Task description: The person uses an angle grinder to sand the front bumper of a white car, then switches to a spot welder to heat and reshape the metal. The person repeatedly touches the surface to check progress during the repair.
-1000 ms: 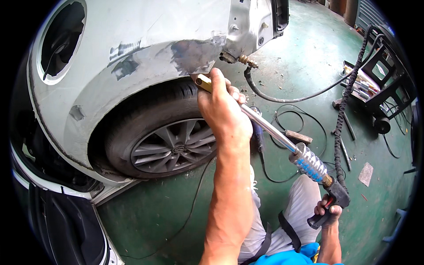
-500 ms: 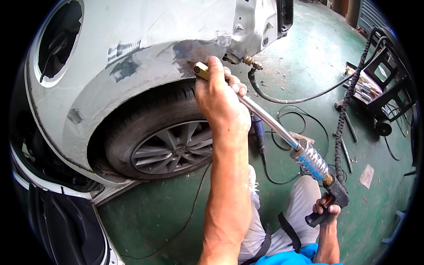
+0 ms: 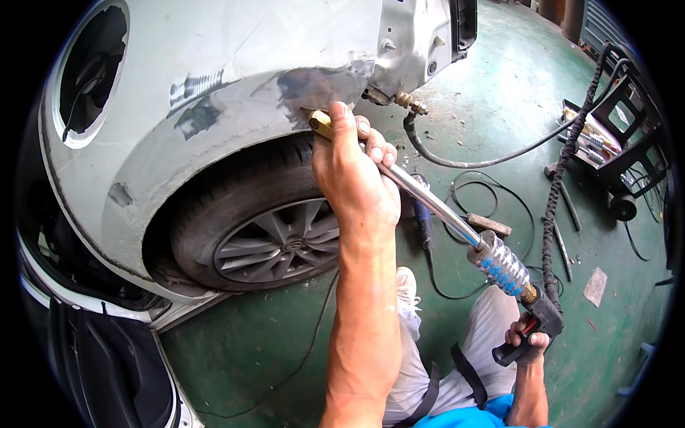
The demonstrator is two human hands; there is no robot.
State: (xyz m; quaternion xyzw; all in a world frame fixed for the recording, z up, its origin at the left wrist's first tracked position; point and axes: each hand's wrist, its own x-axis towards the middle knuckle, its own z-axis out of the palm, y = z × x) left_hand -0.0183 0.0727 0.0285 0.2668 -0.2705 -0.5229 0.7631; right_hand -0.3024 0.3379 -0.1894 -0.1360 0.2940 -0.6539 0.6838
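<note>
My left hand is closed round the brass-headed front end of a slide-hammer dent puller, close to the bare-metal patch on the white car panel above the wheel arch. Whether the puller's tip touches the panel is hidden. A ribbed metal weight sits at the rear of the shaft, just ahead of the black pistol grip. Down at the lower right, my right hand wraps round that grip, fingers near its red trigger.
A wheel sits under the arch. A cable clamp is fixed at the panel's lower corner. A wrapped black cable runs from the grip to a black cart. Cords, metal rods and a blue tool lie on the green floor.
My left hand and the puller's front end have shifted slightly down. The right hand stays nearly in place on the grip.
</note>
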